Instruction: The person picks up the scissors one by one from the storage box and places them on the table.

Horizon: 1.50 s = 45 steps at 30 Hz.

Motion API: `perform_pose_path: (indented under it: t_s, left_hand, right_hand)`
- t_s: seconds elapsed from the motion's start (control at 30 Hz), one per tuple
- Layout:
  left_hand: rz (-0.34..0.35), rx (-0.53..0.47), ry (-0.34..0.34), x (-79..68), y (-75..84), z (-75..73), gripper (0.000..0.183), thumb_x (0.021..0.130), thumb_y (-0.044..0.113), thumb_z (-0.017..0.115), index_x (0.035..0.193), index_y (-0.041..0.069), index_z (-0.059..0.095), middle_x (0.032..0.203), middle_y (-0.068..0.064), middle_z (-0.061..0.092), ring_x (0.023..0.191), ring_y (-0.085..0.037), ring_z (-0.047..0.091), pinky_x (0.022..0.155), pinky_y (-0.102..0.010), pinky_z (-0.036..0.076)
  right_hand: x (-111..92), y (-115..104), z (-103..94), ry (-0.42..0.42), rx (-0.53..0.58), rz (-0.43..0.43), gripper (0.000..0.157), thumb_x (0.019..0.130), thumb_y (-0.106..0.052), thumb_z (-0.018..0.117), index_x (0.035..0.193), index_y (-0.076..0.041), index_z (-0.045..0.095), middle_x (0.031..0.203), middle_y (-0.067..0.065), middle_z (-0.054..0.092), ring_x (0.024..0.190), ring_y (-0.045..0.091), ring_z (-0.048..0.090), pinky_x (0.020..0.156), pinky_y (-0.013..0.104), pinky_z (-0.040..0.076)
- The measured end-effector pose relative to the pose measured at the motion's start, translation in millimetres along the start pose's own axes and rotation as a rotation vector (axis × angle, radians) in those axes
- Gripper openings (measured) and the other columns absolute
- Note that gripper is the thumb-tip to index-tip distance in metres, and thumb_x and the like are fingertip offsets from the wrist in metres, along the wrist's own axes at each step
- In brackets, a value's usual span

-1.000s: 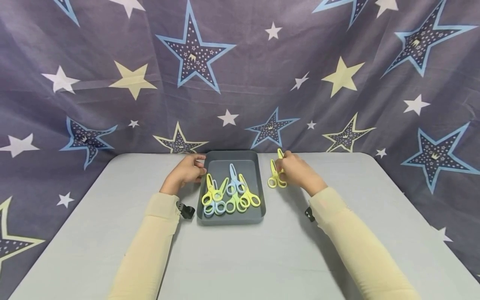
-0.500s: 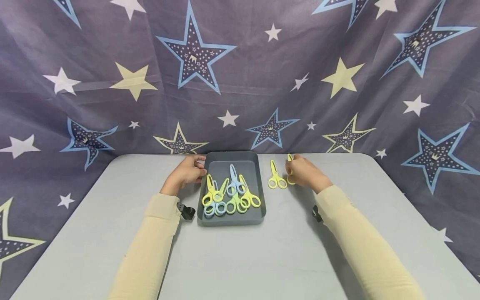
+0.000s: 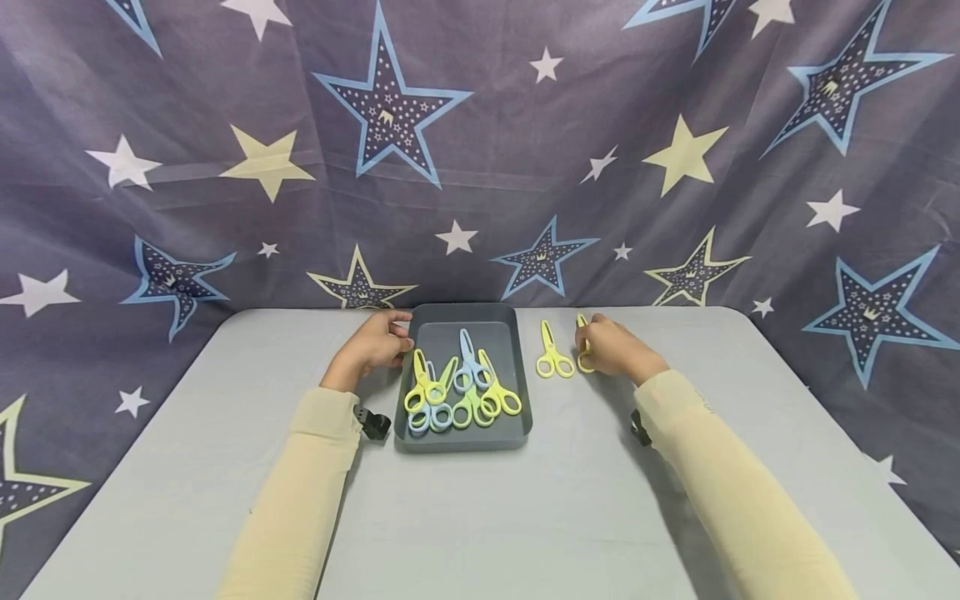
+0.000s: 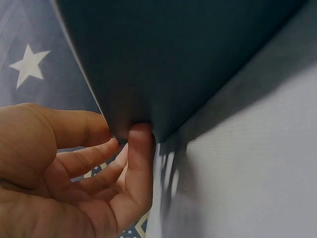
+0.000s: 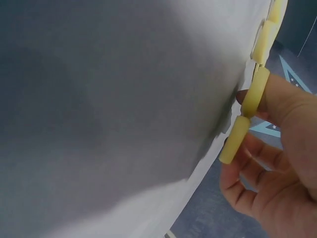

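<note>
Grey table (image 3: 480, 517), lower frame: left hand (image 3: 375, 342) loosely touches tray (image 3: 438, 327); several scissors (image 3: 469, 362) apparently left inside. Rightward: yellow pair (image 3: 552, 355) out, right hand (image 3: 611, 347) pinching another pair (image 5: 256, 93).

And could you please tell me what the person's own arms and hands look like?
The left sleeve and right sleeve are long and pale cream, ending in cuffs at the wrists. The left hand and right hand are bare, without gloves. A small black device shows at the left wrist.
</note>
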<state>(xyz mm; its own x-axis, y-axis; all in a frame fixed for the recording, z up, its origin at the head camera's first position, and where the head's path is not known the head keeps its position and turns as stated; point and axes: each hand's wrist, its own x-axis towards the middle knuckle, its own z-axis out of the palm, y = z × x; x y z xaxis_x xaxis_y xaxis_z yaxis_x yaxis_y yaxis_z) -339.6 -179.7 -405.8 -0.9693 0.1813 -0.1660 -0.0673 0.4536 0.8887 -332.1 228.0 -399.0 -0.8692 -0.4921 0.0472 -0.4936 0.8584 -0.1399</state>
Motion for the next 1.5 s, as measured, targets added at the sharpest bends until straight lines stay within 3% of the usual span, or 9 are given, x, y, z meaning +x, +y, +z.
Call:
perform_pose_path:
  t_s: [0.27,0.73,1.17,1.5]
  left_hand:
    - [0.007,0.005,-0.003,0.9,-0.6,-0.7,0.062,0.098,-0.004,0.057,0.155,-0.002,0.035,0.122,-0.021,0.048,0.1,-0.03,0.061,0.077,-0.036,0.062]
    - [0.016,0.02,-0.008,1.2,-0.9,-0.8,0.062,0.098,-0.003,0.057,0.156,-0.002,0.035,0.122,-0.021,0.048,0.098,-0.028,0.06,0.077,-0.035,0.062]
    - [0.013,0.035,0.003,2.8,0.0,-1.7,0.062,0.097,-0.004,0.057,0.155,-0.002,0.036,0.121,-0.02,0.048,0.097,-0.027,0.06,0.078,-0.036,0.063]
    - [0.003,0.019,-0.004,2.0,1.0,-1.9,0.061,0.098,-0.003,0.056,0.156,0.0,0.036,0.121,-0.019,0.048,0.098,-0.027,0.06,0.079,-0.037,0.062]
  right_hand:
    - [2,-1,2.1,-0.007,0.027,-0.008,0.011,0.08,-0.002,0.076,0.089,-0.007,0.072,0.087,0.007,0.061,0.087,0.025,0.054,0.082,0.044,0.052]
    - [6,-1,1.9,-0.067,0.105,0.059,0.017,0.079,0.002,0.073,0.093,-0.007,0.076,0.096,0.007,0.07,0.099,0.03,0.062,0.094,0.049,0.053]
    - [5,1,-2.3,-0.092,0.184,0.083,0.016,0.082,-0.004,0.076,0.098,-0.005,0.077,0.095,0.007,0.072,0.094,0.027,0.062,0.093,0.05,0.053]
    - [8,-12,-13.9,0.012,0.122,-0.03,0.017,0.09,-0.003,0.066,0.103,0.004,0.074,0.099,0.013,0.073,0.094,0.031,0.067,0.092,0.05,0.055]
